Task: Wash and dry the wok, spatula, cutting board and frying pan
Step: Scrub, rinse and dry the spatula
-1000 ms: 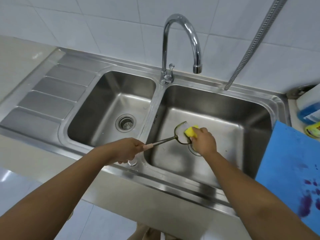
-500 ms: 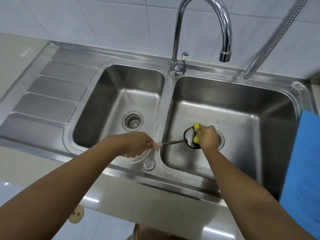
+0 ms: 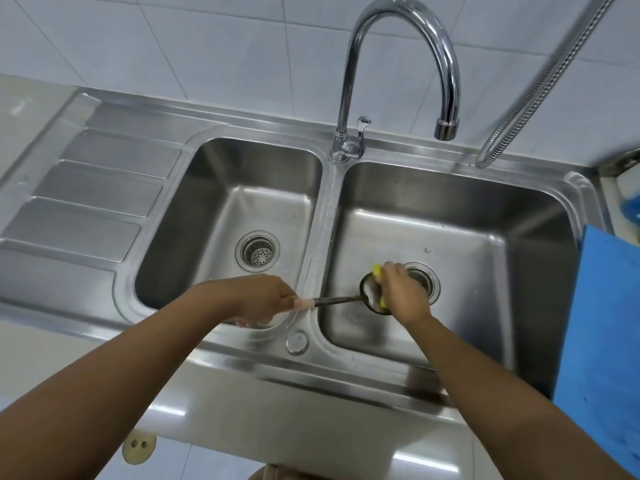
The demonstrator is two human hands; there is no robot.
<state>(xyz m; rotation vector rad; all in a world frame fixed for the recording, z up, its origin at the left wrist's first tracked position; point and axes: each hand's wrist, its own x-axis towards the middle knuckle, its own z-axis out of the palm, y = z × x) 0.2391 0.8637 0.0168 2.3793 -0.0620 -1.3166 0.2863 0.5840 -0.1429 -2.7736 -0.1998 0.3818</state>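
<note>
- Over the right basin of the sink [image 3: 460, 174], the left hand [image 3: 258, 299] grips the spatula [image 3: 346, 301] by its handle.
- Right hand [image 3: 401, 292] presses a yellow sponge [image 3: 378, 271] on its blade.
- Beside the sink, a blue cutting board [image 3: 602, 323].

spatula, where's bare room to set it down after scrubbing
The ribbed drainboard left of the left basin shows bare, as does that basin's floor around its strainer. The right basin is crowded at its drain: left hand holds the spatula, right hand presses the sponge on it. The blue cutting board borders the right side.
</note>
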